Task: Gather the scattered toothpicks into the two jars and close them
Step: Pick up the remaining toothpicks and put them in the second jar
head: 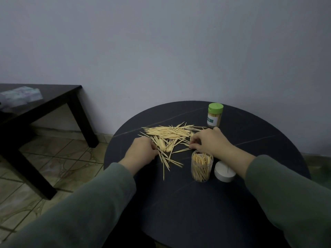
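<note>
Toothpicks scattered mid-surface, between my hands. Light, stiff, sharp-tipped, they roll; I'd rake them into a bundle and pinch mid-length. Left hand fingers curled into the pile, right hand pinching a few. Open jar just beside; green-lidded jar behind.

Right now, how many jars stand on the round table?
2: the green-lidded jar at the far side, closed, and the open clear jar near the right hand, beside the white lid.

The left hand and right hand hide their own fingertips among the toothpicks, and the green-lidded jar's label is unreadable.
</note>
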A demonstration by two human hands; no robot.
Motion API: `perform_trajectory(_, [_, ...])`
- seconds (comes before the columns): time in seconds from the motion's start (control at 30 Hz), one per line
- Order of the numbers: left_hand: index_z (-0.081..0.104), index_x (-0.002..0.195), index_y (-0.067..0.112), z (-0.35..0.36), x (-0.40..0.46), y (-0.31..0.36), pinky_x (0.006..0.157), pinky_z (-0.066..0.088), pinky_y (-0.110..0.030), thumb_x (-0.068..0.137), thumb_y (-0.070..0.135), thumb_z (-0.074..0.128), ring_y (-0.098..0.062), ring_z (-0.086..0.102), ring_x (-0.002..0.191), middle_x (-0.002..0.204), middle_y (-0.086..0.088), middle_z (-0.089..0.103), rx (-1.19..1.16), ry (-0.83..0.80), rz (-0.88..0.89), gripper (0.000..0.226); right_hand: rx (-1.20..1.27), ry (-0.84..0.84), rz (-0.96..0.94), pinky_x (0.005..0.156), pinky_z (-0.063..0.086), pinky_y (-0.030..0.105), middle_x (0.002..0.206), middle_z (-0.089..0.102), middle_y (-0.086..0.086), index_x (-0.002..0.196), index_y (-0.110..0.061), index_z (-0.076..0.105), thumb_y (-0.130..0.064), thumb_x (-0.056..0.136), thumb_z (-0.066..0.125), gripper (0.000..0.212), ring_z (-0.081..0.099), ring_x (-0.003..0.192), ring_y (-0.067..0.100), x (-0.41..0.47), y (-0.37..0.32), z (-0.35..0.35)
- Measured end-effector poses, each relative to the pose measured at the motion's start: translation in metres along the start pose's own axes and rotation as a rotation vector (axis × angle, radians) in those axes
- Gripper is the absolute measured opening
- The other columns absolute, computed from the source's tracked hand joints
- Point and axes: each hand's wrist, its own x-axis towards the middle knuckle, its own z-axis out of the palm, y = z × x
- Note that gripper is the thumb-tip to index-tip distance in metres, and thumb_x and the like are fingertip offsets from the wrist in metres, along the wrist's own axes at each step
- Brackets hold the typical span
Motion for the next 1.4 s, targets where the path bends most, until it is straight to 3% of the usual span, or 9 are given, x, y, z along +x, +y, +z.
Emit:
perform_trajectory(0.13, [0.073, 0.105, 0.021, 0.001, 0.002, 0.007, 0.078, 0.048, -0.027, 0.092, 0.031, 0.061, -0.013, 0.061, 0.095, 0.103, 0.003, 0.07, -0.003, 0.035, 0.051, 0.021, -0.017, 0.015, 0.016, 0.1, 0.035, 0.038, 0.103, 0.067, -0.012, 0.109, -0.031, 0.067, -0.045, 0.093, 0.057, 0.023, 0.057, 0.098, 0.008, 0.001, 0.0, 0.001])
perform_trajectory(0.23, [0.066, 0.117, 0.027, -0.002, 0.01, 0.007, 0.082, 0.05, -0.031, 0.096, 0.029, 0.051, -0.016, 0.059, 0.104, 0.118, 0.003, 0.063, 0.058, 0.139, 0.08, 0.026, -0.018, 0.086, 0.022, 0.097, 0.04, 0.038, 0.107, 0.065, -0.009, 0.117, -0.03, 0.065, -0.047, 0.092, 0.056, 0.031, 0.056, 0.1, 0.01, 0.005, 0.002, 0.001])
perform_trajectory(0.33, [0.054, 0.132, 0.028, 0.001, 0.03, 0.003, 0.087, 0.048, -0.034, 0.096, 0.018, 0.047, -0.019, 0.051, 0.12, 0.138, 0.004, 0.047, 0.122, 0.155, 0.144, 0.038, -0.016, 0.12, 0.02, 0.099, 0.04, 0.04, 0.124, 0.059, -0.005, 0.129, -0.03, 0.057, -0.047, 0.093, 0.054, 0.04, 0.052, 0.113, 0.015, 0.02, 0.004, -0.004])
perform_trajectory(0.5, [0.036, 0.146, 0.026, 0.006, 0.064, -0.001, 0.103, 0.042, -0.038, 0.089, 0.001, 0.042, -0.024, 0.034, 0.129, 0.152, 0.005, 0.033, 0.278, 0.107, 0.247, 0.063, 0.005, 0.031, -0.061, 0.108, 0.031, 0.045, 0.146, 0.044, -0.006, 0.14, -0.032, 0.044, -0.032, 0.098, 0.049, 0.043, 0.036, 0.133, 0.018, 0.056, -0.005, -0.003])
perform_trajectory(0.6, [0.034, 0.147, 0.026, 0.006, 0.081, -0.005, 0.107, 0.037, -0.04, 0.092, 0.004, 0.035, -0.025, 0.033, 0.129, 0.154, 0.005, 0.031, 0.268, 0.079, 0.254, 0.059, -0.01, -0.034, -0.096, 0.111, 0.027, 0.046, 0.151, 0.038, -0.006, 0.144, -0.03, 0.04, -0.034, 0.1, 0.043, 0.044, 0.031, 0.137, 0.018, 0.075, -0.011, 0.004])
perform_trajectory(0.7, [0.035, 0.147, 0.026, 0.009, 0.095, -0.009, 0.108, 0.033, -0.037, 0.101, 0.019, 0.032, -0.023, 0.034, 0.129, 0.153, 0.006, 0.034, 0.228, 0.009, 0.285, 0.046, -0.016, -0.087, -0.115, 0.111, 0.024, 0.047, 0.154, 0.034, -0.006, 0.147, -0.029, 0.036, -0.05, 0.096, 0.045, 0.056, 0.027, 0.139, 0.019, 0.088, -0.012, 0.01])
perform_trajectory(0.87, [0.04, 0.145, 0.022, 0.013, 0.101, -0.005, 0.108, 0.03, -0.035, 0.104, 0.038, 0.028, -0.021, 0.034, 0.128, 0.148, 0.003, 0.04, 0.244, -0.074, 0.313, 0.046, -0.031, -0.113, -0.11, 0.111, 0.024, 0.045, 0.151, 0.038, -0.005, 0.147, -0.027, 0.036, -0.065, 0.089, 0.046, 0.07, 0.028, 0.138, 0.019, 0.093, -0.011, 0.017])
perform_trajectory(1.4, [0.049, 0.138, 0.028, 0.023, 0.068, 0.007, 0.103, 0.037, -0.033, 0.101, 0.039, 0.037, -0.013, 0.037, 0.121, 0.131, 0.005, 0.047, 0.186, -0.004, 0.379, 0.04, -0.109, -0.124, -0.105, 0.105, 0.028, 0.043, 0.126, 0.058, -0.007, 0.131, -0.032, 0.057, -0.055, 0.089, 0.054, 0.047, 0.049, 0.118, 0.014, 0.066, 0.001, -0.003])
